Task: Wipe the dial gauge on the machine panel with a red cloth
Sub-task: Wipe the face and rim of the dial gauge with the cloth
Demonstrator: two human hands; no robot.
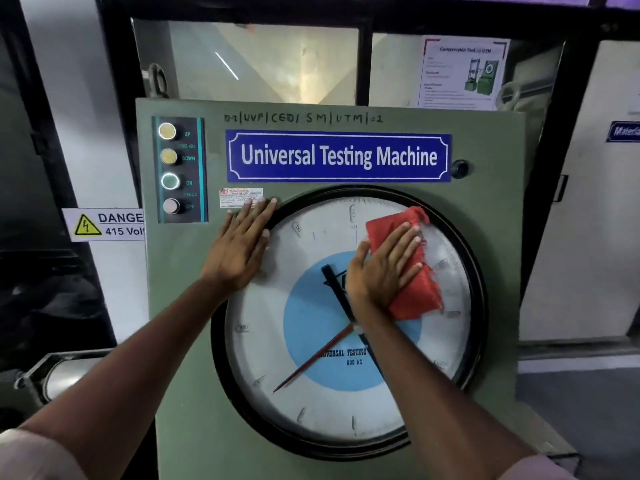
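Head view: the dial gauge [346, 393] is a big round face with a thick black rim, white outer ring with tick marks, and a pale blue centre disc printed "UNIVERSAL TESTING"; it fills the lower half of the green machine panel [183, 306], below one blue sign [338, 156] reading "Universal Testing Machine". Two pointers show on it, one red [311, 358] aimed down-left and one black [332, 282] partly hidden by the wrist. The right hand [384, 268] lies flat on one red cloth [419, 289], fingers spread slightly and pressing it against the glass in the upper right of the gauge, not curled around it. The left hand [239, 247] rests open and flat on the panel at the gauge's upper left rim, fingers together, holding nothing. Four round buttons [169, 168] sit in one column at the panel's upper left. One yellow danger label [104, 224] is just left of the panel.
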